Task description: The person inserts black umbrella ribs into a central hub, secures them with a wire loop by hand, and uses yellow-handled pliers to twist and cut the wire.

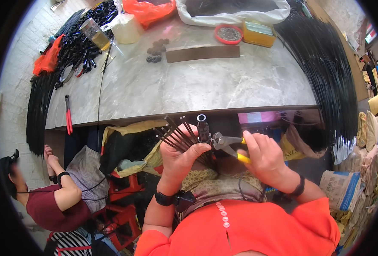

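Observation:
My left hand (176, 153) is closed around what looks like an umbrella frame, just off the table's near edge. Its thin dark ribs (176, 135) fan out to the left, some with pale tips. At its middle a glossy black tube (203, 127) points upward, its round open end showing. In my right hand (266, 158) are end-cutting pliers (229, 143) with yellow handles. Their metal jaws are right beside the tube, at the base of the ribs; whether they grip a wire there is too small to tell.
Red-handled pliers (68, 114) lie at the table's left. Long black rods (325, 72) overhang its right edge. Farther back are a dark bar (202, 54), a red dish (228, 42) of small metal parts and a yellow box (259, 38). A co-worker (54, 198) sits at left.

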A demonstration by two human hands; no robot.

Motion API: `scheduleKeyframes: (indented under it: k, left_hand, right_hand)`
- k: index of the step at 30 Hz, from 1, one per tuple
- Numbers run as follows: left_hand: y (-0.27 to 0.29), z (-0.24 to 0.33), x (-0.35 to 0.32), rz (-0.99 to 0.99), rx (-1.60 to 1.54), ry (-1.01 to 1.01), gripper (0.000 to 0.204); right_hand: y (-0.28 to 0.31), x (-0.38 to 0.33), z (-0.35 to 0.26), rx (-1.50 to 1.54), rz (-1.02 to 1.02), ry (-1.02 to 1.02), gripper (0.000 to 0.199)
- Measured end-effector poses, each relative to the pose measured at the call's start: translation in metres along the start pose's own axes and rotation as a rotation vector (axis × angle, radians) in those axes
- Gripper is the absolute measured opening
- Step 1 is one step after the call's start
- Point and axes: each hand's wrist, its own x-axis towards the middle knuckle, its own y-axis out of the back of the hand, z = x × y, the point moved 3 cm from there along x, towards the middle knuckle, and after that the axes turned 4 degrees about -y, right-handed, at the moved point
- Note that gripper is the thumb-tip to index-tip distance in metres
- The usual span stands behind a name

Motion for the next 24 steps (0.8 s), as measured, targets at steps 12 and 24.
scheduleKeyframes:
  k: [12, 24]
  left_hand:
    - [0.005, -0.002, 0.013, -0.168, -0.17, 0.03, 0.029]
    - [0.016, -0.016, 0.017, -0.233, -0.323, 0.105, 0.033]
  right_hand:
    - [0.011, 0.007, 0.002, 0.807, -0.574, -0.249, 0.049]
    - [-0.009, -0.006, -0.008, 1.706, -1.024, -0.63, 0.035]
